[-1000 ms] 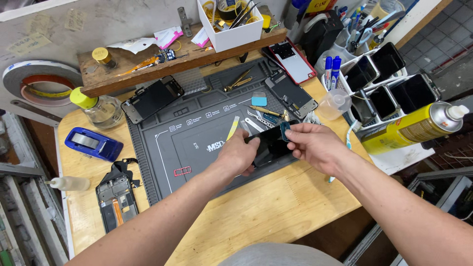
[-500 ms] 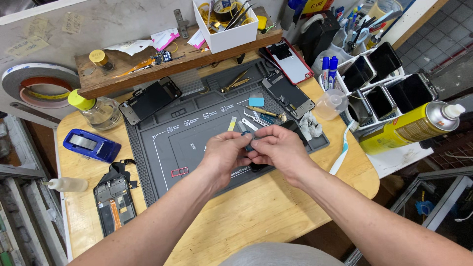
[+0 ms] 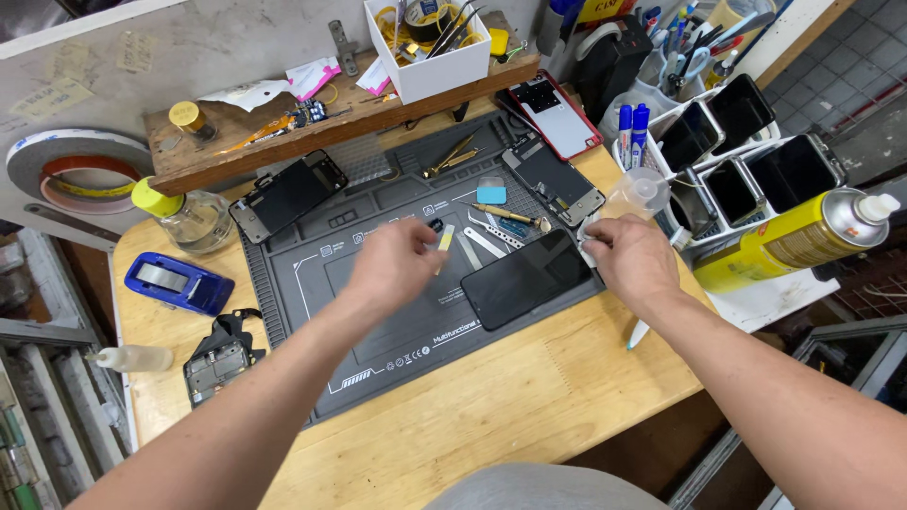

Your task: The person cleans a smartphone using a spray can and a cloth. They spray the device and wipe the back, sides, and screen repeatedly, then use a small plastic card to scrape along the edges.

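Hands work apart over a dark grey repair mat [image 3: 378, 312] on a wooden workbench [image 3: 529, 397]. The left hand [image 3: 392, 264] is seen from the back, wrist bent slightly down, forearm running in from the lower left; its fingertips are pinched together on a small pale yellow pry pick [image 3: 444, 241] that sticks out just past them. The right hand [image 3: 631, 257] lies palm down with fingers curled, forearm coming in from the lower right; it presses on a bit of white cloth [image 3: 588, 247] at its fingertips, though whether the fingers actually close on it cannot be told. Between the two hands, touched by neither, a black smartphone [image 3: 527, 279] lies flat and screen up on the mat, tilted, its upper corner just beside the right hand's fingers. Just beyond the pick lie metal tweezers [image 3: 484, 242] and a small screwdriver [image 3: 510, 215]. Well off to the right of the right hand a yellow spray can [image 3: 784, 241] lies on its side.
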